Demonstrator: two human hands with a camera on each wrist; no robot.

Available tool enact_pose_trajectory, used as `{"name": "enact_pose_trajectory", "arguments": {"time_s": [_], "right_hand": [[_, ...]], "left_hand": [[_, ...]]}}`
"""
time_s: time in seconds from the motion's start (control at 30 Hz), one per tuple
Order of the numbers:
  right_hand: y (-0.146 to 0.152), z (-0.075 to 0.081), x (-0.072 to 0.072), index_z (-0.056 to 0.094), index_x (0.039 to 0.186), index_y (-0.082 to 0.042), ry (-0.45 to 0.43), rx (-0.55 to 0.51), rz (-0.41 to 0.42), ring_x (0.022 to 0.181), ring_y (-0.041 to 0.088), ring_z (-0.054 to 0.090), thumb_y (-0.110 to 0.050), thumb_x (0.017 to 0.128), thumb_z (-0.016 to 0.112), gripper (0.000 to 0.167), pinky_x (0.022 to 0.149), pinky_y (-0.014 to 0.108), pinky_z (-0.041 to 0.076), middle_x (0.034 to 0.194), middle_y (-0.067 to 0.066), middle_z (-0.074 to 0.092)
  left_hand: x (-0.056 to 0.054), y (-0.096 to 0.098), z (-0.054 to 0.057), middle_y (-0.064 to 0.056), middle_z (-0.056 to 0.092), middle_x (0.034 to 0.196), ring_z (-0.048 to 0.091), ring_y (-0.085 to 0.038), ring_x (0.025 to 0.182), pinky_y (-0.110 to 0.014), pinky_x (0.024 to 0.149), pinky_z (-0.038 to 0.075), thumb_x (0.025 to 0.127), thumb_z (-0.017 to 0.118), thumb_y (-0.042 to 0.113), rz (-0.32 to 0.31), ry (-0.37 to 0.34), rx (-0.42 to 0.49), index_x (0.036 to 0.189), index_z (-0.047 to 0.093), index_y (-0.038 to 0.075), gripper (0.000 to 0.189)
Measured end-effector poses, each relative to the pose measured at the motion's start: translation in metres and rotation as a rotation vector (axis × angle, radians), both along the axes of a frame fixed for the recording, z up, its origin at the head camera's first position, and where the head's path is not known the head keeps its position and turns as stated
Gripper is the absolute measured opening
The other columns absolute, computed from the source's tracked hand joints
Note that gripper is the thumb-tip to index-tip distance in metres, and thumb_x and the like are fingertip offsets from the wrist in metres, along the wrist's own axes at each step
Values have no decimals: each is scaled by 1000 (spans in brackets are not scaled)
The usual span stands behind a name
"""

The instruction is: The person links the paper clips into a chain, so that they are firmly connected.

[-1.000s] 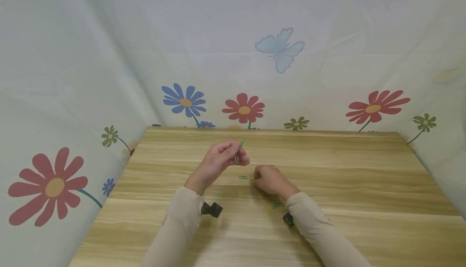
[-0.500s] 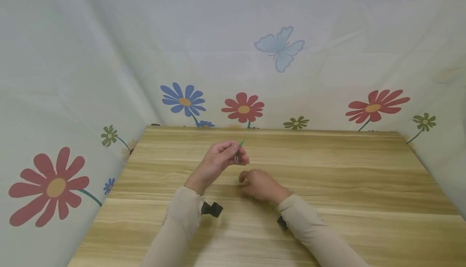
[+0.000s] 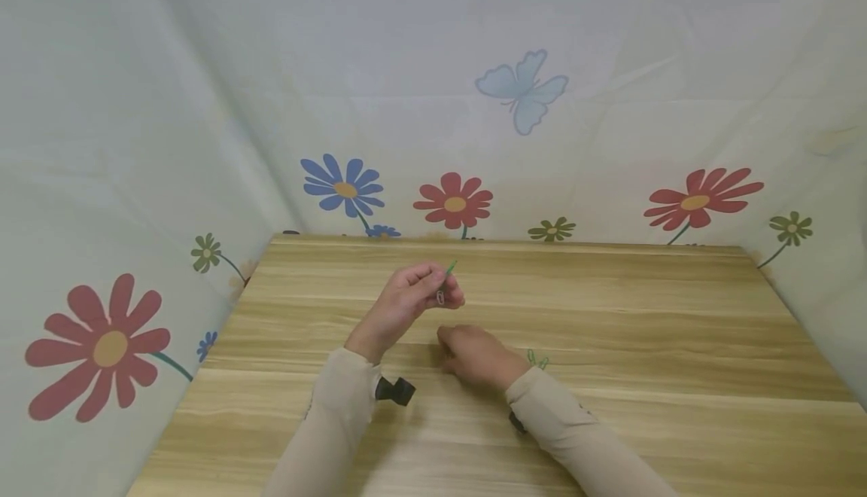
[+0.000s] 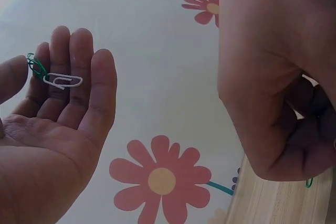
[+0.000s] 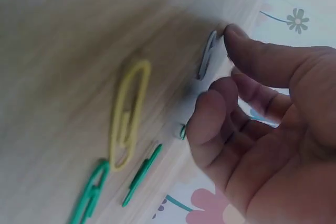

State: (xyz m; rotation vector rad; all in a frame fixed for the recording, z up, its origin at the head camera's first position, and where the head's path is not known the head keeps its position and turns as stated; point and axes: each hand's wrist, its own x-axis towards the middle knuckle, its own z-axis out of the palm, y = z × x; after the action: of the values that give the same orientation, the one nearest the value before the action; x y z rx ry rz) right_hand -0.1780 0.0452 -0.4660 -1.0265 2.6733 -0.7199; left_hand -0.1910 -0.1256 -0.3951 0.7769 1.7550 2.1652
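Observation:
My left hand [image 3: 409, 297] is raised over the table, pinching a green paper clip [image 3: 451, 266] between thumb and finger. Linked to it, a white paper clip [image 4: 65, 81] dangles in front of the other fingers. Low over the tabletop, my right hand [image 3: 477, 358] has its fingers loosely bent, with a gap between thumb and forefinger. Just beyond its thumb tip in the right wrist view lies another white paper clip [image 5: 207, 55]. A yellow paper clip [image 5: 128, 116] and green paper clips [image 5: 142, 174] lie beside that hand.
Two green paper clips [image 3: 537, 360] rest on the wooden table [image 3: 643, 316] by the right wrist. A cloth backdrop [image 3: 609, 68] printed with flowers and a butterfly rises behind the table's back edge. Black camera mounts [image 3: 396, 391] sit at the sleeves.
My right hand has moved left and a little toward me, covering the clips in the middle. Two green clips now show beside its wrist. My left hand has stayed put with its linked clips.

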Motion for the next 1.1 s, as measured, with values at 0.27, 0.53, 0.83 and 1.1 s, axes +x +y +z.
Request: {"name": "enact_pose_trajectory", "arguments": {"time_s": [0.27,0.53,0.83,1.1], "right_hand": [[7,7,-4,57,89,-10,-49,-119,88,66,8,48,0,92,66,14,61,25,44,75,-5,52],[28,45,-7,72,98,-3,46,-315,38,68,5,52,1,93,66,8,62,24,49,82,-1,65],[55,82,0,70,117,3,14,-487,-101,63,11,64,11,97,56,25,58,27,57,84,5,67],[60,96,10,55,108,-3,-20,-608,-183,66,17,67,6,95,65,18,61,30,59,89,8,71]], "left_hand": [[1,0,1,-12,67,95,68,-26,93,-47,96,52,107,51,20,8,-13,-6,99,65,2,24],[2,0,3,-8,66,91,66,-22,88,-42,91,54,107,51,20,19,-15,-28,97,65,6,22],[2,1,3,-10,61,85,65,-22,78,-43,83,57,105,54,20,21,-5,-67,93,62,2,23],[4,7,9,-8,55,77,56,-18,67,-39,72,59,103,58,21,25,25,-161,89,62,-1,26]]}}
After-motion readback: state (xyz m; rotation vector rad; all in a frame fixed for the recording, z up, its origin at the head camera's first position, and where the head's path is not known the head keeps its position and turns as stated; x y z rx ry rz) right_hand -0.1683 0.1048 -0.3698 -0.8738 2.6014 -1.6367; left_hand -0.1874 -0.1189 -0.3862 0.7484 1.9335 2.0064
